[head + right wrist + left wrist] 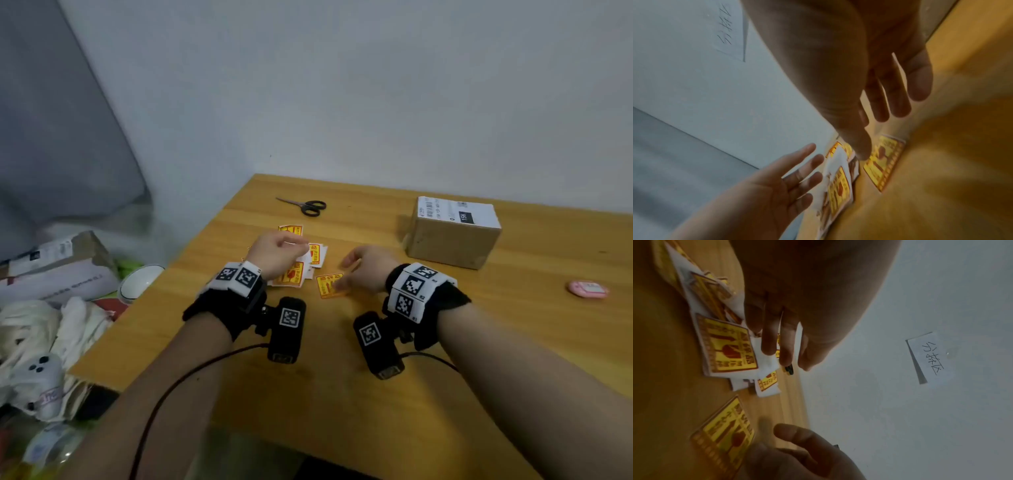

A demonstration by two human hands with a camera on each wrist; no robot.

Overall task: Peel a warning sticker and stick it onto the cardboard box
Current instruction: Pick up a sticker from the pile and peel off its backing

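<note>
We are holding both hands low over the wooden bench [342, 394], among a scatter of yellow warning stickers. Our left hand [274, 251] is hovering over the pile of stickers on white backing [291, 275]; its fingers [768, 337] are stretched out and relaxed, grasping nothing, their tips just above the white sheets. Our right hand [366, 270] is hanging with loose, spread fingers [898, 95] above a single yellow sticker [329, 285] that is lying flat on the bench, apart from the pile and just to its right. In the head view the fingertips are appearing to meet that sticker's near edge, but the right wrist view is showing the fingers released and nothing pinched; whether they are touching it we cannot tell.

The cardboard box [452, 233] is standing farther back on the right, well apart from both hands, with a white shipping label on its top. Black-handled scissors [306, 205] are lying near the far edge of the bench, behind the pile. A small pink object [587, 289] is sitting at the far right. A handwritten paper note [925, 356] is hanging on the wall.
</note>
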